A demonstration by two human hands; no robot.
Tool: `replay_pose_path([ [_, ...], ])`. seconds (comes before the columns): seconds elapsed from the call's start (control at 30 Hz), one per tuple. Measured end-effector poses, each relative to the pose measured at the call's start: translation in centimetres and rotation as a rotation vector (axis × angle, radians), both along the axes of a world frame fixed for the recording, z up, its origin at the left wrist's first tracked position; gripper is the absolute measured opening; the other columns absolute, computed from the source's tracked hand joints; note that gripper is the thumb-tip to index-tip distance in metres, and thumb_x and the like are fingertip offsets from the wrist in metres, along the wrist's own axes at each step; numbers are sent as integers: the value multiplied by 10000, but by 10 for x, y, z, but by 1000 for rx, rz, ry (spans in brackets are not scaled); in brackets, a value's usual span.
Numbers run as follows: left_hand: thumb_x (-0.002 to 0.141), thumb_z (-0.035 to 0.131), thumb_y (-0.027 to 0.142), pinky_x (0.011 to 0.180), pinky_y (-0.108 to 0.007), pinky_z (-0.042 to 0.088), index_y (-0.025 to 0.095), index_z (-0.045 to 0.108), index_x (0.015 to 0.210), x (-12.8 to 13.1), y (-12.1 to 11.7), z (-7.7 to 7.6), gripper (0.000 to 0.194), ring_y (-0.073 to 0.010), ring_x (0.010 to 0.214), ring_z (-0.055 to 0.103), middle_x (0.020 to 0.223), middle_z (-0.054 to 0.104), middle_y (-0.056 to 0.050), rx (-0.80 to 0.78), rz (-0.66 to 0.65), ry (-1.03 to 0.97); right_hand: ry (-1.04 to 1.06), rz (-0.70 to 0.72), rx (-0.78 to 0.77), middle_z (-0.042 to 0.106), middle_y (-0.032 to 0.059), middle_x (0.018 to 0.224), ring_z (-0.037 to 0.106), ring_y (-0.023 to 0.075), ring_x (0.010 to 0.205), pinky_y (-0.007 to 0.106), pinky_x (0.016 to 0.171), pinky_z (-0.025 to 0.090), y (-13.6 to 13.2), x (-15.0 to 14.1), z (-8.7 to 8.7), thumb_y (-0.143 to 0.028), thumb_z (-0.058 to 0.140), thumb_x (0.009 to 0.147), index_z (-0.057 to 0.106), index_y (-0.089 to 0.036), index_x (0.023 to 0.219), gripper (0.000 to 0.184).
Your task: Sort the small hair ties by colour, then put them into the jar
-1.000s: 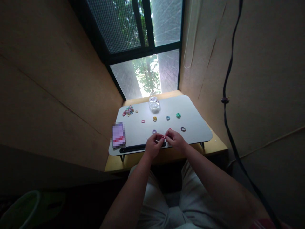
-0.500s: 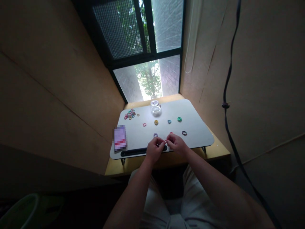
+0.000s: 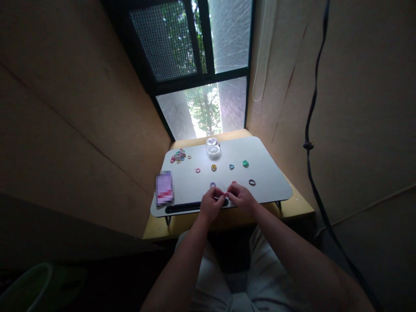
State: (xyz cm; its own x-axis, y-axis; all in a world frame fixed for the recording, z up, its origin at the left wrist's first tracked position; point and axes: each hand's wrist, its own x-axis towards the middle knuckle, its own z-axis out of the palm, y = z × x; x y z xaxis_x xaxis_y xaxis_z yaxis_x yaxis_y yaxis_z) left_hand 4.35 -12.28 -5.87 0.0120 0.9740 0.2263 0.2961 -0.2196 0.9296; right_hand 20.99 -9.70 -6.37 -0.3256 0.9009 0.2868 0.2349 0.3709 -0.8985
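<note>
Between the fingertips of the left hand (image 3: 211, 203) and the right hand (image 3: 238, 197) a small red elastic band (image 3: 225, 195) was pinched — held just above the near edge of the white lap table (image 3: 269, 173). Loose coloured bands lay beyond, a heap of bands (image 3: 177, 155) far left — a clear plastic jar (image 3: 212, 147) at the back.

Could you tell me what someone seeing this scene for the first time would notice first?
Probably the left hand and right hand meeting at the near edge of the white lap table, pinching a small red band between them. Next come the single coloured bands dotted across the table, the pile of bands at its far left corner, and the bright window behind.
</note>
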Motion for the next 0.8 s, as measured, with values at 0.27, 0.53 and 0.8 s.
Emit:
replay_pose_path([
  [0.27, 780, 642, 262, 607, -217, 455, 173, 611, 755, -1, 0, 1, 97, -112, 642, 573, 699, 613, 18, -14, 3, -14, -17, 12, 3, 571, -11, 653, 480, 124, 585, 252, 552, 377, 0, 0, 1, -270, 594, 827, 594, -187, 741, 119],
  [0.53, 750, 689, 275, 586, -221, 472, 159, 624, 741, -2, 0, 1, 133, -110, 622, 581, 722, 640, 0, -30, -12, -93, -43, -1, 3, 543, -21, 619, 451, 118, 562, 245, 533, 358, -1, -1, 3, -264, 598, 819, 588, -185, 712, 133],
  [0.8, 762, 694, 281, 576, -209, 447, 166, 582, 744, -1, 1, -1, 161, -98, 623, 536, 713, 588, 16, 10, 7, -120, -56, 0, 6, 553, -15, 630, 466, 122, 576, 248, 549, 365, -1, -1, 4, -260, 590, 818, 577, -185, 704, 136],
])
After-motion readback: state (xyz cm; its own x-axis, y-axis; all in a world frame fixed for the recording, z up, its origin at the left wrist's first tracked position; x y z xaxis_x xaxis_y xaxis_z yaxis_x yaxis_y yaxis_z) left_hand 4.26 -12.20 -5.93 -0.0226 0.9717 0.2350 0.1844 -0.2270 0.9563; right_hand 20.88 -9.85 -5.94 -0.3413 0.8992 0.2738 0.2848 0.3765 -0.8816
